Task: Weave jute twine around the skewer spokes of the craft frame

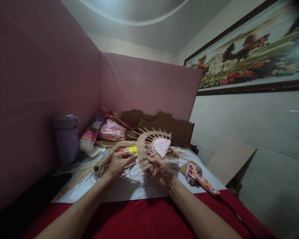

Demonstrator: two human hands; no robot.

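Observation:
A curved woven piece (142, 149) of tan twine, with thin sticks poking out around its outer edge, is held up over the table. A white pad with pink dots (161, 147) sits inside its curve. My right hand (160, 170) grips the lower end of the weave, thumb in front. Just left of the weave, my left hand (120, 163) is closed in a pinch near the sticks; whatever lies between its fingertips is too small to make out. A roll of twine (107, 159) lies behind my left hand.
A flower-patterned glue gun (199, 177) with a black cord lies at the right on white sheeting (149, 196) over red cloth (139, 219). Loose sticks (74, 182), a purple tumbler (67, 139) and wrapped craft supplies (112, 130) stand left. Cardboard (164, 122) leans at the back.

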